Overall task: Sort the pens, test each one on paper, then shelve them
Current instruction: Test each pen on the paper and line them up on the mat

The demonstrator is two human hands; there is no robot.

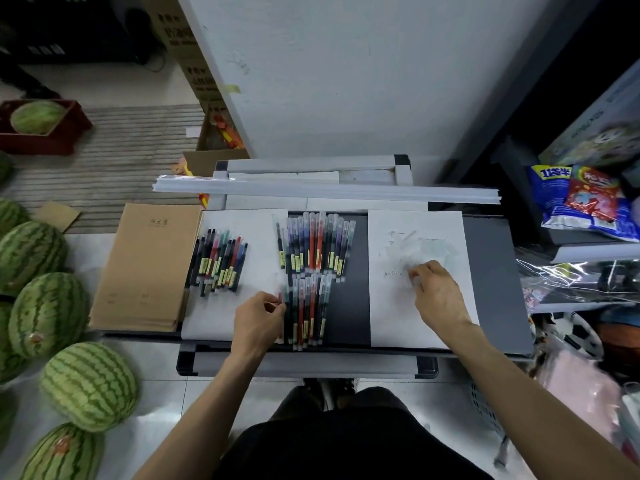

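Note:
Three groups of pens lie on a grey shelf board (491, 271): dark-barrelled pens (220, 261) on the left white sheet, clear-capped pens (317, 245) in the middle, and a nearer row of clear pens (306, 315) below them. My left hand (258, 323) pinches a pen at the left edge of that nearer row. My right hand (436, 294) rests on the right white test paper (419, 237), fingers curled around a small clear object, probably a pen or a cap; faint scribbles show beside it.
A stack of brown notebooks (145, 268) lies left of the pens. White strips (325, 190) run across the back of the board. Several watermelons (88, 384) sit on the floor to the left. Snack bags (585, 202) and cluttered shelves stand at the right.

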